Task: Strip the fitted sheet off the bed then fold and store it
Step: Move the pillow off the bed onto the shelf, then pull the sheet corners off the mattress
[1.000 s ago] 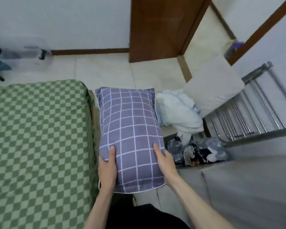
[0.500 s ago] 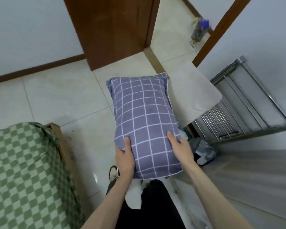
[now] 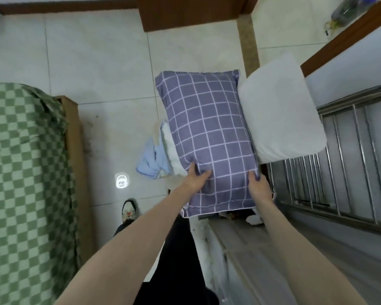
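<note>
Green checked fitted sheet (image 3: 20, 172) on the bed, well left of both hands. Left hand (image 3: 196, 178) and right hand (image 3: 260, 186) grip the near end of a purple grid pillow (image 3: 207, 133). White pillow (image 3: 279, 115) touching it beyond the right hand; crumpled blue cloth (image 3: 152, 159) just left of the left hand.

We can read no text, label, brand or number anywhere here. The only mark that might be a sign is a pale round spot on the floor (image 3: 121, 181), too blurred for us to make out.
</note>
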`<state>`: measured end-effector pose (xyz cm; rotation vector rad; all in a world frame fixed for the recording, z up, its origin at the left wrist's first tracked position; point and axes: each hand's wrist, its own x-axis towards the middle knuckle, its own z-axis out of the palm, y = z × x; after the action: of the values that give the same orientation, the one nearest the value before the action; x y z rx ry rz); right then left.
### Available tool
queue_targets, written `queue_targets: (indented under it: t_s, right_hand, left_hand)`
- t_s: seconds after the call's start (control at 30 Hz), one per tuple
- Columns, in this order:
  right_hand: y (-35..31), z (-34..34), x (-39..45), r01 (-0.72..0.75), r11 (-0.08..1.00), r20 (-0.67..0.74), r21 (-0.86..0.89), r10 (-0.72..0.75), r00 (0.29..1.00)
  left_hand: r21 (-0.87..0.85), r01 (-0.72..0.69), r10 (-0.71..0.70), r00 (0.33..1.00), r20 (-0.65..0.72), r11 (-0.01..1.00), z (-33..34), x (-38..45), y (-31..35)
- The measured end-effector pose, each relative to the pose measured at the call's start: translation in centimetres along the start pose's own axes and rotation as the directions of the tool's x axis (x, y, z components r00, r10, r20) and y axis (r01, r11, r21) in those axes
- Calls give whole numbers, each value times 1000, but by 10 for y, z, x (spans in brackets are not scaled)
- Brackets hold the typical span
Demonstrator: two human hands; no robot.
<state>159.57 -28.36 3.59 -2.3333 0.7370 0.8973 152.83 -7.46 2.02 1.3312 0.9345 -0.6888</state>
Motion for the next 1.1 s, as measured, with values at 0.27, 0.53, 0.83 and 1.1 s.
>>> queue_targets:
  t_s: [0.27,0.53,0.83,1.1]
  right_hand:
    - [-4,61,-106,301,948,-234,-107,-318,919]
    - [3,190,-233,709,492,793,-505,-61,606]
    - [68,311,-353,839,-98,843,-535,3,538]
    - [203,397,-497,890,-174,900,-421,45,434]
  left_hand:
    - [188,-28,16,998,65,982,-48,-78,-56]
    - [-252,198,-284,883,-374,947,-121,-245,-286]
    - [-991,-123,-800,589,-112,48,21,-444,-568]
    - [-915,-267,-739,672,49,-304,95,-488,-680]
